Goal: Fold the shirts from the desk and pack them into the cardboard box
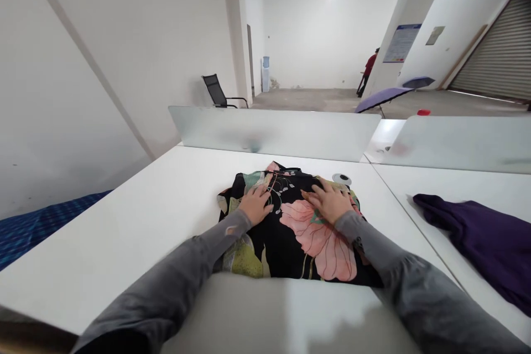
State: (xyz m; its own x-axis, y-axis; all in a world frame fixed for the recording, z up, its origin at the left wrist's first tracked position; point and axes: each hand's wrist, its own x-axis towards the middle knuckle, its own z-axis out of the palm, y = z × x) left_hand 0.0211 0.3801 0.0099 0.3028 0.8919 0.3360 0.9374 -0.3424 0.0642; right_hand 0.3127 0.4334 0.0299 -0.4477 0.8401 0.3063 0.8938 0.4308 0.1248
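Observation:
A folded black garment with pink and green flower print (290, 232) lies on the white table (124, 232) in front of me. My left hand (256, 203) rests flat on its left upper part, fingers stretched out. My right hand (328, 201) lies flat on its right upper part, fingers spread toward the left. Both arms wear grey sleeves. Neither hand holds anything.
A purple garment (477, 238) lies on the neighbouring table at the right. Frosted divider panels (274, 133) stand along the far edge. A small round grommet (342, 179) sits behind the garment. Beyond are a black chair (218, 91), purple umbrellas (379, 98) and a distant person in red (368, 69).

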